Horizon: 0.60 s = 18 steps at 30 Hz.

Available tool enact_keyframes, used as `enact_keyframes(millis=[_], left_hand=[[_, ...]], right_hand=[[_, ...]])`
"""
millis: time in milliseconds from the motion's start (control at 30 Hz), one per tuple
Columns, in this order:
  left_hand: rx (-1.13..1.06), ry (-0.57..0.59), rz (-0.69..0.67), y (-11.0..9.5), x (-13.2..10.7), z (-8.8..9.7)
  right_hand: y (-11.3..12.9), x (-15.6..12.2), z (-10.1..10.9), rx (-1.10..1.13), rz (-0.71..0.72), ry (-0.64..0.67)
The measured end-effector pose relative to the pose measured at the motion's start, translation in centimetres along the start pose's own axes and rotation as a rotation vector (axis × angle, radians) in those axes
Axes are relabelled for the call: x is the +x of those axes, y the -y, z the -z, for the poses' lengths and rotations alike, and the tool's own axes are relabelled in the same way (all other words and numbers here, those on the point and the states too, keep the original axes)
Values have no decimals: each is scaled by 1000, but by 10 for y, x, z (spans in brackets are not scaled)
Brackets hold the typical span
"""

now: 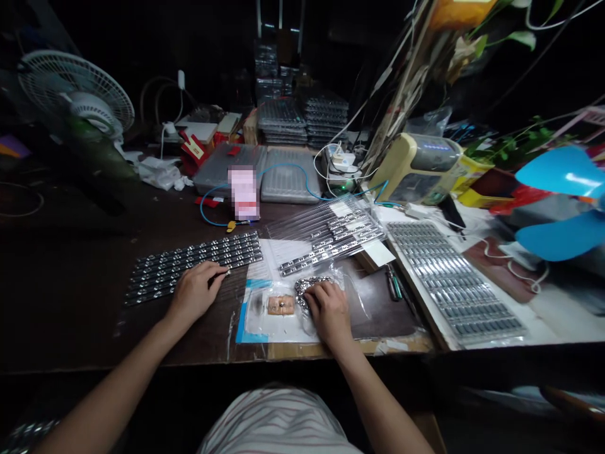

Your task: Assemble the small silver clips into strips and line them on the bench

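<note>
My left hand (199, 287) is over the near right part of a clear tray (189, 265) holding rows of small shiny metal parts. Its thumb and forefinger are pinched together, with a tiny shiny piece at the tips too small to name. My right hand (329, 313) reaches into a heap of loose small metal parts (306, 287), fingers curled down; what they grip is hidden. Left of the heap sits a small tan wooden block (280, 306) on a plastic-covered sheet with a blue edge (246, 321).
Beyond my hands lies a ribbed clear tray (326, 233), partly filled. A full tray (454, 277) lies at the right. A phone (243, 193) stands at the back centre. A white fan (78, 94) is left; blue fan blades (558, 202) are right. A green-handled tool (393, 284) lies nearby.
</note>
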<state>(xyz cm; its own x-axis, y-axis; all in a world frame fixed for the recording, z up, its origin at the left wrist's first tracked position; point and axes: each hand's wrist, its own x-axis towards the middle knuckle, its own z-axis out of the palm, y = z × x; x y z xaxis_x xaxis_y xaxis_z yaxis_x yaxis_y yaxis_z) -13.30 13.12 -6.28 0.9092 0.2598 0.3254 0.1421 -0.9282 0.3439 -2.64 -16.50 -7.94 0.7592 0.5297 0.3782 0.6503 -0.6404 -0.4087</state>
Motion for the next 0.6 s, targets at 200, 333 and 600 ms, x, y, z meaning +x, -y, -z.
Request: enact_keyframes(millis=[200, 333, 600], left_hand=[[101, -14, -39, -26, 21, -2], [-57, 75, -114, -73, 58, -25], [-178, 152, -61, -110, 79, -53]], right_hand=[[-1, -1, -1, 63, -4, -25], [-3, -2, -1, 91, -2, -53], [-3, -1, 1, 90, 25, -43]])
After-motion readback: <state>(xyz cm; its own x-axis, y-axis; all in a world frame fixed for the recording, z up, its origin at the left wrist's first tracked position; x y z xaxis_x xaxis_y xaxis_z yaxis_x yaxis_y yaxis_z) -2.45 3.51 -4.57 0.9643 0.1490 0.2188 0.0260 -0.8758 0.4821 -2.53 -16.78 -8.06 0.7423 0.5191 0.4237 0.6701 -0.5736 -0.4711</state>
